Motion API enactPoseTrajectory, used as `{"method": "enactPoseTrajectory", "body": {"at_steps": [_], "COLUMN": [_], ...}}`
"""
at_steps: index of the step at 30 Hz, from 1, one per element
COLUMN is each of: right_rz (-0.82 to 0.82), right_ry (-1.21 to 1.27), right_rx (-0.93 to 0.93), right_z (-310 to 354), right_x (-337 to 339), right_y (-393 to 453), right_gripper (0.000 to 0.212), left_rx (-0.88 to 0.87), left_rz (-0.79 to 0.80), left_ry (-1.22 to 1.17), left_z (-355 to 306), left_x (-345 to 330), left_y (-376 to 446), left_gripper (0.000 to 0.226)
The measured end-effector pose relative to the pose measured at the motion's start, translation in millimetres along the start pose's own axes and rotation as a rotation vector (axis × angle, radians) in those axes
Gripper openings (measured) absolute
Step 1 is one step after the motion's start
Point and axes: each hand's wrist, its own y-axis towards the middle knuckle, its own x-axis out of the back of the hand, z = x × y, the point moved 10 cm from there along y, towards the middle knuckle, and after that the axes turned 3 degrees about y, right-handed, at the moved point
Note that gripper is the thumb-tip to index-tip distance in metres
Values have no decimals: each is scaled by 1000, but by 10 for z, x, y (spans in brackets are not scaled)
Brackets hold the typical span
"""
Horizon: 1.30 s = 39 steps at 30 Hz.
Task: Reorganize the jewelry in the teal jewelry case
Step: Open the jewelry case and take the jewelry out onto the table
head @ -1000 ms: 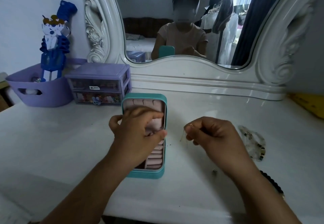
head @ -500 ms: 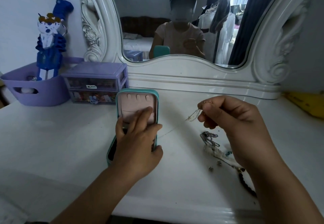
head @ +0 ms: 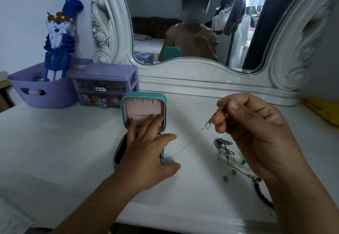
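Head: right hand (head: 256, 133) raised gold chain (head: 219, 112) higher.

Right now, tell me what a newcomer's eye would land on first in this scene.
First, the right hand, raised right of centre, pinching a gold chain that dangles above the white dresser top. Next, the open teal jewelry case at centre, its pink-lined lid upright, with the left hand resting on it. Then the loose jewelry pile on the dresser below the right hand.
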Motion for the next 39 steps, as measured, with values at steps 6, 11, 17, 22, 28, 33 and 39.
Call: {"method": "enactPoseTrajectory", "body": {"at_steps": [6,11,17,22,28,33,39], "right_rz": [-6,30,53,6,-1,116,72], "right_ry": [21,81,32,-25,-677,-1136,-1229], "right_rx": [-39,33,32,-77,-389,-503,-488], "right_z": [-105,101,125,-101,-741,-1140,-1259], "right_x": [14,-69,-110,-20,233,325,448], "right_y": [12,149,161,55,58,145,290], "right_gripper": [14,14,12,12,13,10,13], "left_rx": [-12,-26,-28,-10,-17,-46,-81], "left_rz": [-71,81,15,68,122,109,-56], "left_ry": [-33,6,-23,-18,-20,-54,-88], "left_z": [65,85,96,126,154,163,260], "left_x": [143,25,81,24,-33,25,243], "left_y": [4,3,2,12,6,-1,7], "left_gripper": [66,100,97,102,99,94,54]}}
